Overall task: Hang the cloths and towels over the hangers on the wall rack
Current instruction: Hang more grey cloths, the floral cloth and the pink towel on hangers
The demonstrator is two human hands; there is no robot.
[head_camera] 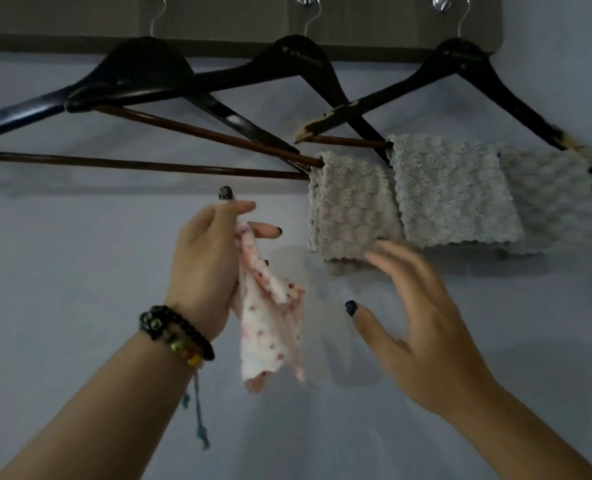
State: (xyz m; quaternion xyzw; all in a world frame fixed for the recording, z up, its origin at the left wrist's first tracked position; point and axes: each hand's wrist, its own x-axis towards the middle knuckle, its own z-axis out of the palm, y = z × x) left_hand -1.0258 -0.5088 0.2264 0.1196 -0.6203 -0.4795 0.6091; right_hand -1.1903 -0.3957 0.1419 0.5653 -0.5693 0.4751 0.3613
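Note:
Three black hangers hang from the wall rack [374, 26]: a left hanger [138, 67], a middle hanger [298, 57] and a right hanger [460, 57]. Grey fluffy towels are draped over their bars: one [350, 209] on the middle hanger's bar end, two more [454, 192] [554, 199] on the right hanger. My left hand [207, 258] holds a white cloth with red dots [270, 327], which dangles below it. My right hand [422, 323] is blurred, fingers spread, empty, just below the grey towels.
The left hanger's brown bar [131, 164] is bare. A plain bluish wall [79, 271] lies behind everything. Beaded bracelets sit on my left wrist [176, 334].

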